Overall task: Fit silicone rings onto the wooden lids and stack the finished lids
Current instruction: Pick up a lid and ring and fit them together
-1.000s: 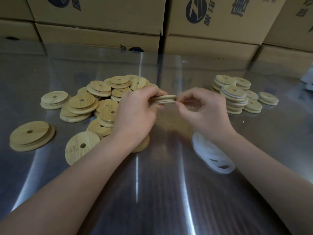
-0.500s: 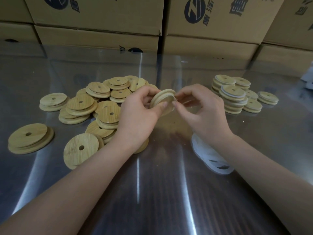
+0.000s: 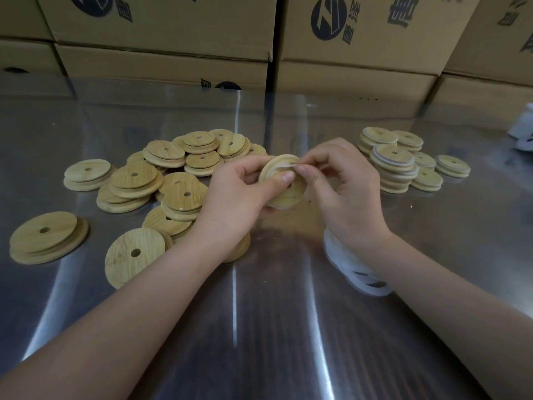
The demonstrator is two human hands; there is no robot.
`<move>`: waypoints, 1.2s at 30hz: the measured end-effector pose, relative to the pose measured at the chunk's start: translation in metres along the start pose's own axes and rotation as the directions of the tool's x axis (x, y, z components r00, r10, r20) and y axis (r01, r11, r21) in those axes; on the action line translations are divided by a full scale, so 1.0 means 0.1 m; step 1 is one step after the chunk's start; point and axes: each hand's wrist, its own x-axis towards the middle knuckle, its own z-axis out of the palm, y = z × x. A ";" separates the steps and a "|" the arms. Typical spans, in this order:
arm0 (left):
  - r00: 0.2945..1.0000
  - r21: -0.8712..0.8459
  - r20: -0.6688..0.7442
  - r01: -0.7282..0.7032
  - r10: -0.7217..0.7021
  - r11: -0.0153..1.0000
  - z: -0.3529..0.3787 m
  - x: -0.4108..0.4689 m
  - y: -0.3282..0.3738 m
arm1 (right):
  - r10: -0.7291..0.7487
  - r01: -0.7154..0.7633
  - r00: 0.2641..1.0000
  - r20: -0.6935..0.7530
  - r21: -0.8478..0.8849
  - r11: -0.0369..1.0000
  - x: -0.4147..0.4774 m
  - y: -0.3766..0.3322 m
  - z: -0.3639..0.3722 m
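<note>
Head view, the only view supplied: the person's left hand (image 3: pixel 233 197) gripped a wooden lid (image 3: pixel 294 197) above the middle of the metal table (image 3: pixel 259 327), fingers curled behind it and the thumb pressed on its near face. The lid was tilted, its stepped side turned toward the camera. The right hand (image 3: pixel 349 192) pinched a white silicone ring (image 3: pixel 281 168) between thumb and fingertips at the lid's upper rim. The ring lay along the top part of the step; how far round it was seated could not be told, as both hands hid the remainder. To the left of the hands lay a loose pile of bare lids (image 3: pixel 173 174), overlapping at several angles, each with a small centre hole. Two more lids sat apart at the near left: one pair stacked flat (image 3: pixel 46 235) and one leaning on the pile's edge (image 3: pixel 134 255). To the right, well apart from the hands, stood short stacks of finished lids (image 3: pixel 393 157), white rings showing at their rims. A heap of loose silicone rings (image 3: pixel 350 267) lay on the table, partly under the right wrist and forearm. Printed cardboard boxes (image 3: pixel 161 24) were stacked along the table's far edge. White items at the far right edge (image 3: pixel 523 131) were too cropped to identify.
</note>
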 end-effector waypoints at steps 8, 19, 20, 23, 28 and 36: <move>0.992 0.171 -0.055 -0.104 0.115 0.980 0.01 0.04 0.01 | 0.083 -0.083 0.996 0.015 0.036 0.996 0.01 0.00 0.00; 0.972 0.309 -0.015 -0.217 0.233 0.926 -0.01 0.06 0.01 | 0.181 -0.188 0.981 0.066 0.125 0.974 0.04 -0.02 -0.02; 0.970 0.317 -0.012 -0.225 0.241 0.921 -0.01 0.06 0.01 | 0.184 -0.192 0.980 0.073 0.128 0.973 0.04 -0.02 -0.02; 0.965 0.322 -0.002 -0.248 0.262 0.914 -0.03 0.05 0.01 | 0.188 -0.200 0.978 0.092 0.145 0.969 0.04 -0.02 -0.04; 0.971 0.265 -0.003 -0.231 0.240 0.936 -0.03 0.05 -0.02 | 0.189 -0.206 0.975 0.119 0.152 0.967 0.06 -0.01 -0.06; 0.998 0.060 0.002 -0.063 0.063 0.996 -0.02 0.05 -0.04 | 0.327 -0.408 0.902 0.280 0.315 0.857 0.12 0.03 -0.13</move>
